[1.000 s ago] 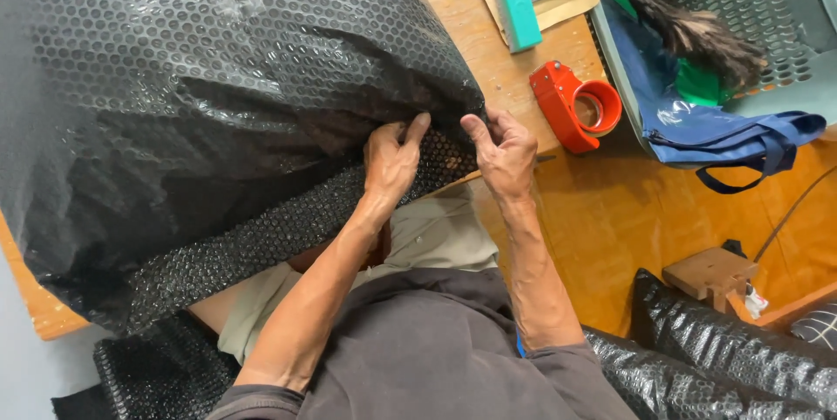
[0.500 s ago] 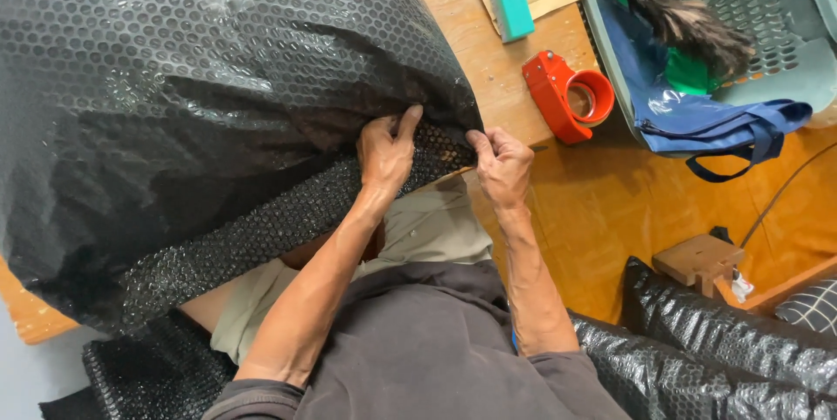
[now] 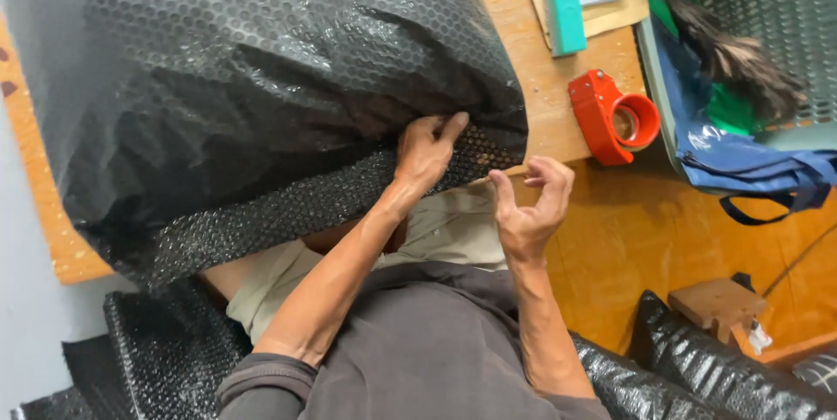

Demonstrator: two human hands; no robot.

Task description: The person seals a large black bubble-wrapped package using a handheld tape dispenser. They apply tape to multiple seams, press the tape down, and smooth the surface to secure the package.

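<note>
A big bundle wrapped in black bubble wrap [image 3: 261, 80] lies on a wooden table [image 3: 540, 89]. My left hand [image 3: 425, 154] presses flat on the wrap's lower edge, fingers spread over the overlapping flap. Just right of the bundle and apart from it, my right hand [image 3: 532, 202] has its fingers curled, with thumb and forefinger pinching the end of a thin tan strip [image 3: 488, 179] that looks like tape. The strip runs toward the wrap's corner.
An orange tape dispenser [image 3: 615, 119] sits at the table's edge, with a teal block [image 3: 565, 12] on brown card behind it. A green basket [image 3: 785, 45] holds a feather duster and a blue bag [image 3: 750, 167]. More black bubble wrap [image 3: 697, 368] lies on the floor, near a small wooden stool [image 3: 719, 302].
My right hand has lifted off the wrap and drawn back toward me, now pinching the strip. My left hand stays pressed on the flap. The view has shifted slightly.
</note>
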